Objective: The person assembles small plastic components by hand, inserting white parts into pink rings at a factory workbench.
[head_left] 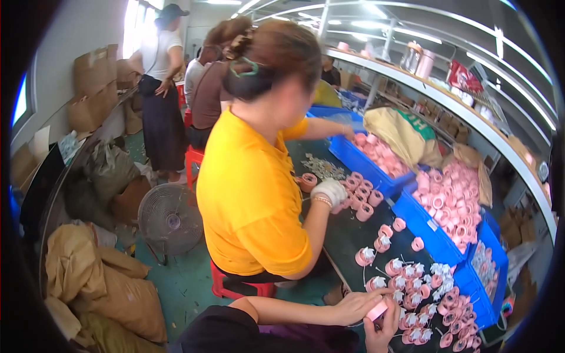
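Observation:
Low in the head view, my left hand (356,307) and my right hand (381,334) meet around a pink plastic ring-shaped part (376,311). Both sets of fingers close on it, the left from above, the right from below. Just beyond them stand rows of pink parts with white fittings and thin wires (410,283) on the dark worktable (347,247). More pink parts (456,315) are heaped to the right of my hands. What lies inside the held part is hidden.
A co-worker in a yellow shirt (253,194) sits at my left, their gloved hand (331,192) by other pink parts. Blue bins (438,240) line the table's far side under a shelf (471,109). A floor fan (170,219) and stuffed sacks (120,288) stand left.

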The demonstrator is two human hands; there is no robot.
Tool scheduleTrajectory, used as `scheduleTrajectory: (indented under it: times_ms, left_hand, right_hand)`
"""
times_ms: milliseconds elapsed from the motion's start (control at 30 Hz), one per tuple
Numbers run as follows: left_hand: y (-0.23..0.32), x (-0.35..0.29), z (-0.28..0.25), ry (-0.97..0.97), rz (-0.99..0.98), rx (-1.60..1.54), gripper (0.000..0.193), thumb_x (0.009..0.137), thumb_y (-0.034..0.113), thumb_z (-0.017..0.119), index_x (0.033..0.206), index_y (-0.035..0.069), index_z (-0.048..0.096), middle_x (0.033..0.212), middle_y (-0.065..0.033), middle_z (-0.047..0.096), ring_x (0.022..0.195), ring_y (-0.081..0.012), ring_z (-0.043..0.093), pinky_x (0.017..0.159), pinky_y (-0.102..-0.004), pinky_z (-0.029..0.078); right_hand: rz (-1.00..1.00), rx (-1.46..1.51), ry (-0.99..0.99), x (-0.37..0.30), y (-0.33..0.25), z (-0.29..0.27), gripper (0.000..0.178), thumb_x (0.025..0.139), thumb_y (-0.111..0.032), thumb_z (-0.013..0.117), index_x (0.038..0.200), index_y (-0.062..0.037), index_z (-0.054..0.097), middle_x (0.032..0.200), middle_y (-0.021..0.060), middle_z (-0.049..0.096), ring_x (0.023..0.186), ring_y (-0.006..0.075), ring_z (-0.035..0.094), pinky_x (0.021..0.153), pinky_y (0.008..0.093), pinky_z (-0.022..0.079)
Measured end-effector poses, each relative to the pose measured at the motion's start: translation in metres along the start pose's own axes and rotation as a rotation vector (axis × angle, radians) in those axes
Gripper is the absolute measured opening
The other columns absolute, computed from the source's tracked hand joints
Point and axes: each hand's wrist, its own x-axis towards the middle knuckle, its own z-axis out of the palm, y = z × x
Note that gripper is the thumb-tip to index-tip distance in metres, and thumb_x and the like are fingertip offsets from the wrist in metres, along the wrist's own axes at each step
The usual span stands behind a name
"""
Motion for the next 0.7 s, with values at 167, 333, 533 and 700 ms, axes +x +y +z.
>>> scheduleTrajectory:
  times_ms: [167,333,533,700]
  left_hand:
    - [-0.003,0.006,0.006,-0.345,-0.147,-0.049,0.065,0.090,0.051,0.036,0.139,0.013,0.017,0.098,-0.0252,0.057,0.087,-0.0424,0.057,0.075,-0.0428,0.046]
    - [0.047,0.008,0.001,-0.278,-0.127,-0.047,0.066,0.088,0.038,0.049,0.140,0.011,0.019,0.108,-0.0257,0.053,0.093,-0.0348,0.058,0.078,-0.0368,0.047]
    - [0.030,-0.006,0.025,-0.059,0.148,0.150,0.064,0.090,0.038,0.041,0.142,0.012,0.014,0.097,-0.0231,0.058,0.078,-0.0362,0.059,0.064,-0.0413,0.048]
    - [0.030,-0.013,0.029,-0.250,0.055,0.129,0.062,0.091,0.037,0.041,0.141,0.011,0.016,0.105,-0.0238,0.056,0.080,-0.0355,0.060,0.066,-0.0409,0.048]
  right_hand:
    - [0.238,0.216,-0.002,-0.027,0.043,-0.013,0.043,0.082,-0.005,0.058,0.123,0.0041,0.046,0.121,0.0135,0.049,0.106,0.0233,0.049,0.089,0.0326,0.042]
    - [0.582,0.488,0.286,-0.040,0.027,-0.028,0.039,0.090,-0.015,0.045,0.126,-0.0002,0.044,0.123,0.0134,0.048,0.103,0.0217,0.052,0.085,0.0309,0.044]
    - [0.427,0.213,0.213,-0.022,-0.032,-0.024,0.043,0.091,-0.022,0.041,0.127,0.0014,0.041,0.120,0.0153,0.049,0.099,0.0214,0.051,0.082,0.0296,0.043]
    - [0.448,0.227,0.167,-0.040,-0.022,-0.032,0.044,0.089,-0.017,0.046,0.128,0.0025,0.040,0.120,0.0135,0.049,0.095,0.0202,0.052,0.077,0.0280,0.045]
